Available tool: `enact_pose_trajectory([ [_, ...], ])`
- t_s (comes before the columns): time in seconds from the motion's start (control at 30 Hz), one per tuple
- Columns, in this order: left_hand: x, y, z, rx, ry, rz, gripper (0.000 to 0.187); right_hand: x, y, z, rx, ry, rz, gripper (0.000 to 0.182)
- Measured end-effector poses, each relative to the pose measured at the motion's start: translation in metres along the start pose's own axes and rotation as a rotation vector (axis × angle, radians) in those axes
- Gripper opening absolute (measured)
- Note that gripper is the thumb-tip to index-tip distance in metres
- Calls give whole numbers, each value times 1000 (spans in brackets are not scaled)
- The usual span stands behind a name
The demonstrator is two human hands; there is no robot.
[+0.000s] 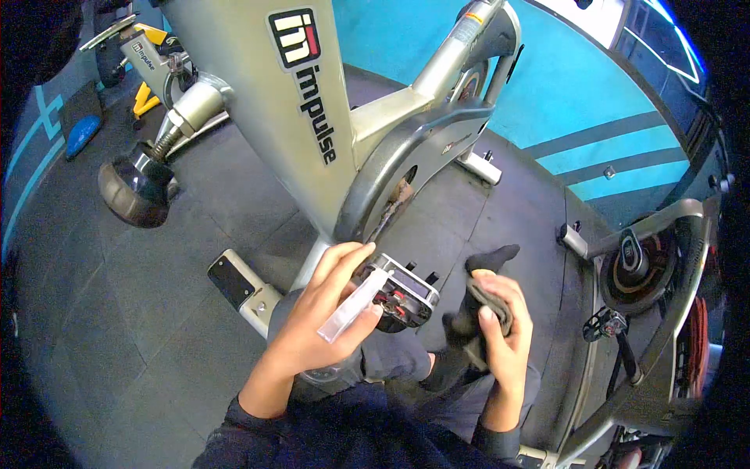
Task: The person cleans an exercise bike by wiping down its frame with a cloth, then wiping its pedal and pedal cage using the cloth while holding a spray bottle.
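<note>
My left hand (332,305) is closed around the near side of a black and silver bike pedal (410,291), which has red parts inside. A translucent whitish strip (351,307), apparently the pedal strap, runs between its thumb and fingers. Just above the pedal, a worn crank arm (388,213) comes down from the bike's dark round housing (391,160). To the right, my right hand (509,332) is closed on a folded dark grey-green cloth (494,306), apart from the pedal. What lies under the left palm is hidden.
The silver Impulse bike frame (301,86) rises ahead. Its floor foot (241,293) lies at left. Another exercise bike (637,273) stands at right. My legs and dark-socked feet (492,258) are below on the dark tiled floor (156,328). A saddle (137,187) sits at upper left.
</note>
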State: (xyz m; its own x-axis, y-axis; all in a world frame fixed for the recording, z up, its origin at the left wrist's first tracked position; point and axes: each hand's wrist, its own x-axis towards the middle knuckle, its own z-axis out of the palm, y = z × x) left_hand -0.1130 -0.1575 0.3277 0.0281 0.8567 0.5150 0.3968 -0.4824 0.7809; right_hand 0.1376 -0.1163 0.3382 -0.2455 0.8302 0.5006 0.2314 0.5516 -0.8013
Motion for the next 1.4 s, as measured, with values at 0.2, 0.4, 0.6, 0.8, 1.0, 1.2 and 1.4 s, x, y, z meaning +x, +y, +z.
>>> enact_pose_trajectory([
  [0.2, -6, -6, -7, -378, -71, -200, 58, 56, -28, 40, -457, -169, -418, 32],
  [0.4, -8, -24, -16, -503, -159, -201, 54, 57, -26, 52, -550, -441, -362, 33],
  [0.6, -8, -22, -11, -450, -124, -191, 54, 36, -37, 29, -737, -444, -372, 41],
  [0.8, -7, -20, -6, -487, -64, -192, 56, 30, -44, 13, -799, -492, -258, 52],
  [1.0, -8, -20, 1, -435, 0, -173, 55, 57, -37, 42, -783, -473, -392, 47],
  [1.2, -9, -20, 2, -458, 5, -172, 54, 58, -36, 39, -767, -481, -416, 42],
  [1.4, -10, -12, -1, -411, -18, -213, 53, 45, -43, 20, -793, -474, -387, 41],
])
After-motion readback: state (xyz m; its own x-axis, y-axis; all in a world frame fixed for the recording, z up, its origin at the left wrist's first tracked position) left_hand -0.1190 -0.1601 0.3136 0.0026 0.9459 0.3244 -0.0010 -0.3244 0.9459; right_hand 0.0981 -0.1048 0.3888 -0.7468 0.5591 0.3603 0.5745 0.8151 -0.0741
